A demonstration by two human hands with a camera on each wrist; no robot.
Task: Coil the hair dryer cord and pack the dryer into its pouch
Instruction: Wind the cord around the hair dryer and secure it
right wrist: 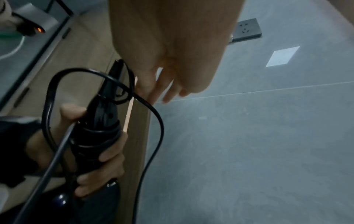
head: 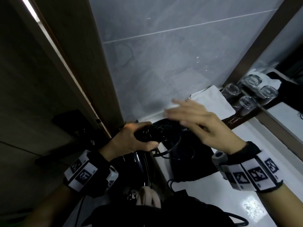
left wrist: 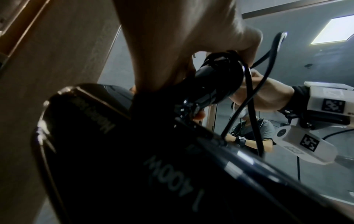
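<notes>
Head view first: closest to us, our left hand (head: 131, 138) wraps its fingers tight around the handle of the black hair dryer (head: 141, 163). The cord (head: 147, 133) is wound round that handle in shiny loops, and a loose bit of it hangs down in a curve. The dryer's fat body points down toward us.

Our right hand (head: 196, 122) floats just beside the left one, above the dryer. Its fingers are spread out and straight, and it holds nothing. It looks blurry.

Under our hands lies the black pouch (head: 193, 161), flat on the white counter (head: 246, 202). The counter is shiny and bright spots glint on it. A thin black string (head: 170, 184) curls at the near edge of the pouch.

A bit farther, a white folded cloth (head: 213, 99) rests on the counter by the wall. Beside it some clear glasses (head: 247, 102) stand upside down on a dark tray (head: 236, 118).

Behind all that is a grey tile wall (head: 164, 54) with a pale line across it. On our left stands a brown wooden frame (head: 91, 71). From the right wrist view we also see a grey wall socket (right wrist: 247, 29) up on the tiles.
</notes>
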